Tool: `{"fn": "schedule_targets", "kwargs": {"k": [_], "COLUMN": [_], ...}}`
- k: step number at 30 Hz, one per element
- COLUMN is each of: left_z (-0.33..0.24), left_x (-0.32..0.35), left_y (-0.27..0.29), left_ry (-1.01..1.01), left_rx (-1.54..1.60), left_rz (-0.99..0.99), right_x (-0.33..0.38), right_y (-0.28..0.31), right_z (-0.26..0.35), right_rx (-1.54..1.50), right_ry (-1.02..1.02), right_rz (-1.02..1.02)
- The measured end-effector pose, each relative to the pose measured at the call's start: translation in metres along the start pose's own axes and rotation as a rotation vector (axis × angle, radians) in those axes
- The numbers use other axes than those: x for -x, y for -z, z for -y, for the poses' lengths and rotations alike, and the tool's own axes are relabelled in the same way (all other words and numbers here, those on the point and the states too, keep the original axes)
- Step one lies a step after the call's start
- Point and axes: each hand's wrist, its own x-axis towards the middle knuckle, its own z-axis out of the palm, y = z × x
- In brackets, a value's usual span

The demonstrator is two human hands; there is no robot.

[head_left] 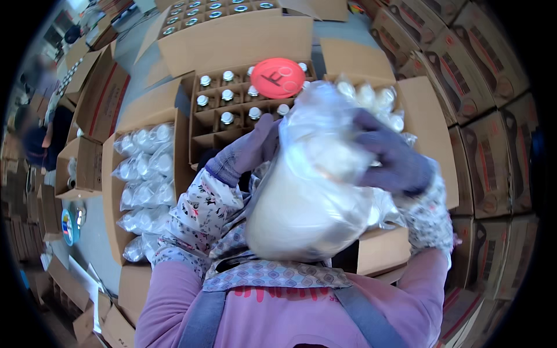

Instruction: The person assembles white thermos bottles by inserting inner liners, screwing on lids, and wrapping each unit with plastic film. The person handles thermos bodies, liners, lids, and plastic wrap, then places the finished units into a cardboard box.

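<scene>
Close in front of my chest is a large clear plastic bag [307, 203] with something white in it; its contents are too blurred to name. My left hand [258, 145], in a grey-purple glove, grips the bag's left side near the top, its fingertips partly hidden. On the other side my right hand [397, 159], gloved alike and smeared by motion, has its fingers bent against the bag's upper right. Behind the bag stands a divided cardboard carton [200, 124] with silver-capped bottles [227, 118] in its cells. A round red lid-like disc [278, 78] rests over some bottles.
An open box of wrapped white items [145, 156] stands left, another box of wrapped white items [365, 95] right. Beyond the carton is a further carton of capped bottles [214, 11]. Stacked cartons [487, 156] wall the right side. A blue-green tape roll [69, 226] lies far left.
</scene>
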Motion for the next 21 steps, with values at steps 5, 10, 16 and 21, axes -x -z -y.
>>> {"fn": "schedule_targets", "kwargs": {"k": [5,10,16,21], "left_z": [0.013,0.007,0.02,0.034], "left_x": [0.048,0.067,0.082,0.094], "left_y": [0.06,0.091,0.121,0.17], "left_ry": [-0.274,-0.37,-0.239,-0.017], "left_rx": [0.699,0.676,0.609,0.121], "left_rz": [-0.019,-0.239,-0.481,-0.583], "right_x": [-0.126,-0.217,-0.282,-0.321], "right_y": [-0.098,-0.136,-0.157,-0.135], "right_z": [-0.049,-0.097,-0.156,-0.249], "right_rx": [-0.502,-0.593,-0.915,-1.007], "right_ry": [0.064,-0.368,-0.624,-0.648], "right_rz": [-0.236,0.001,0.058,-0.373]}}
